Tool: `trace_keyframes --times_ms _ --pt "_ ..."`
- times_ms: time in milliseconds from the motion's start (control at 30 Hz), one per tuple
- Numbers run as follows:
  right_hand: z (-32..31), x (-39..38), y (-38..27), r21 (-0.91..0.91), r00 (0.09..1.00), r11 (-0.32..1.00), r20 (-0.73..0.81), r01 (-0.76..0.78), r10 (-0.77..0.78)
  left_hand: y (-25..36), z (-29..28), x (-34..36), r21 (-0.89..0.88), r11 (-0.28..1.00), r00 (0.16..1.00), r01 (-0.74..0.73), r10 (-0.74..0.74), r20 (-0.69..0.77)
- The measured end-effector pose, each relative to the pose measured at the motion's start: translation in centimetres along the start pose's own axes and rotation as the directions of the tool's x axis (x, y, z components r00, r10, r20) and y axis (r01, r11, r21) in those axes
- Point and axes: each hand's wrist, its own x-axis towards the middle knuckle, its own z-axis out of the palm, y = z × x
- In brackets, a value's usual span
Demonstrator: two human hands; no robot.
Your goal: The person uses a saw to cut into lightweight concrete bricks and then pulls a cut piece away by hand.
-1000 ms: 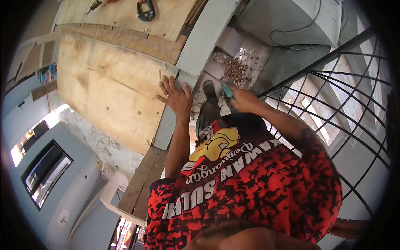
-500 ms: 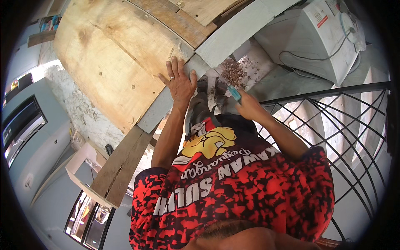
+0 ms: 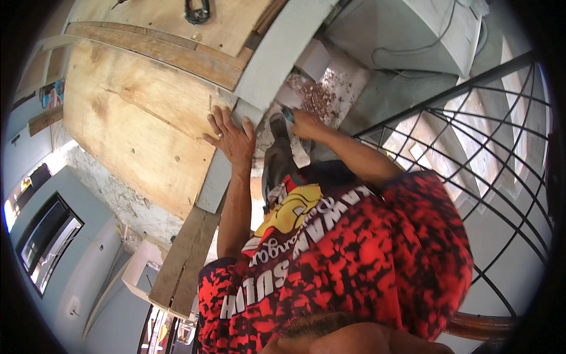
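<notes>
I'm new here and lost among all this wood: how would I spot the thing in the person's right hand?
Start at the broad plywood sheet, where the left hand lies across its right-hand edge. Further right, the right hand grips a handle. Its teal colour sets it apart from the tan plywood and the pale grey beam nearby.

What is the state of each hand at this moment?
Left hand: open, resting on the plywood panel.
Right hand: closed around a teal handle.
</notes>
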Motion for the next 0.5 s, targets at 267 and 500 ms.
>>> trace_keyframes --times_ms 267,500 --pt "-2.8 -9.1 -0.3 0.029 1.0 1.0 0.024 0.006 -0.006 -0.1 0.2 -0.2 -0.031 0.999 1.0 0.027 -0.027 0.004" --pt "1.6 1.3 1.8 -0.023 0.998 0.997 0.002 -0.07 0.07 -0.3 -1.0 -1.0 -0.017 0.999 0.999 0.027 -0.026 0.029"
